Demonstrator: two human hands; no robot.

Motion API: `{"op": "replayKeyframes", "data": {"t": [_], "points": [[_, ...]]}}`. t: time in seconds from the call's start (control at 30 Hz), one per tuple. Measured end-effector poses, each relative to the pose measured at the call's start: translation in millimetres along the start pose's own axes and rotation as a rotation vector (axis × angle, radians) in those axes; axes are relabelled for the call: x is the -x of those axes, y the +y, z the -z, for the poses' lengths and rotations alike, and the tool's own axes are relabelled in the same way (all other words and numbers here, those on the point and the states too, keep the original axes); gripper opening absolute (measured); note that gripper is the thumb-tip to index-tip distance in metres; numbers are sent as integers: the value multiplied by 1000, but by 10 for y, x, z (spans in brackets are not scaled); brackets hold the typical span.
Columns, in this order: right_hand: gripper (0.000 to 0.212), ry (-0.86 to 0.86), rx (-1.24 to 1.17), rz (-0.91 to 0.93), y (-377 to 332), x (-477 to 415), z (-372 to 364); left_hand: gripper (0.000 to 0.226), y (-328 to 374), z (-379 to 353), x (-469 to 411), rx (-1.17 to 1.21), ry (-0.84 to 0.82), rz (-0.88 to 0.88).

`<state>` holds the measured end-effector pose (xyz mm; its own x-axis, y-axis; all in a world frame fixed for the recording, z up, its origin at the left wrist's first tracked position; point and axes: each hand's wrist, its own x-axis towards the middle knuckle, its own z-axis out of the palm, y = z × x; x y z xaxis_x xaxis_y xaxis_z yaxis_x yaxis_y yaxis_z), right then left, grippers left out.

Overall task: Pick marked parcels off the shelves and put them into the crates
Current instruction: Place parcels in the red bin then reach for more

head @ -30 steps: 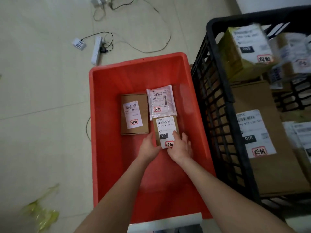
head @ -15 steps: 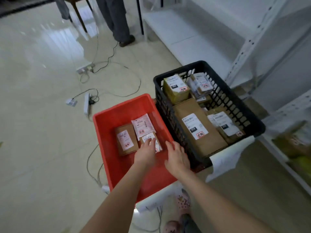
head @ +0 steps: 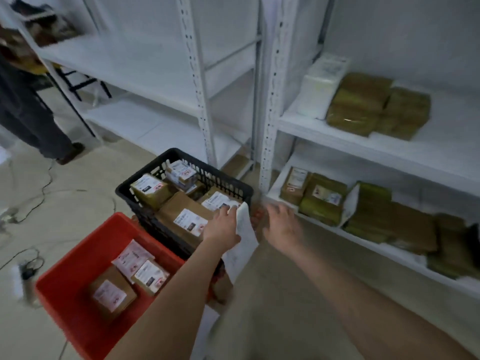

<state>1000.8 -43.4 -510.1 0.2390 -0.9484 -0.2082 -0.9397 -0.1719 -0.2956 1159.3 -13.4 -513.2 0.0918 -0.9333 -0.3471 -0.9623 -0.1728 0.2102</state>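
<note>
Black lattice crate (head: 135, 197) is holding labelled cardboard parcels; left hand (head: 222, 228) is pinching a white paper sheet (head: 242, 245) at its 3 o'clock rim; right hand (head: 281, 228) is hanging unclenched, blurred.

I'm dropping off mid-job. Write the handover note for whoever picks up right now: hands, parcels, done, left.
Left hand: pinching the white paper sheet hanging at the black slatted plastic crate.
Right hand: open, empty, blurred, stretched toward the lower white metal shelf.
Done: three labelled parcels lie in the red plastic crate; the black crate holds several.
Left: brown parcels sit on both right-hand shelves; their marks are too blurred to read.
</note>
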Motion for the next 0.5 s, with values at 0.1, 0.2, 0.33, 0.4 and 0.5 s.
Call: {"op": "replayKeyframes", "data": {"t": [0.1, 0.2, 0.33, 0.4, 0.5], "points": [[61, 68, 1, -79, 591, 123, 385, 73, 726, 54, -107, -25, 49, -126], [63, 126, 2, -131, 1219, 244, 674, 67, 1460, 65, -169, -73, 71, -210], [65, 157, -5, -189, 2037, 426, 1065, 79, 2407, 67, -200, -119, 64, -288], [64, 179, 5, -216, 2431, 501, 1273, 83, 2876, 78, -220, -146, 87, -335], [61, 209, -3, -264, 2982, 577, 1537, 83, 3540, 68, -227, -185, 113, -425]]}}
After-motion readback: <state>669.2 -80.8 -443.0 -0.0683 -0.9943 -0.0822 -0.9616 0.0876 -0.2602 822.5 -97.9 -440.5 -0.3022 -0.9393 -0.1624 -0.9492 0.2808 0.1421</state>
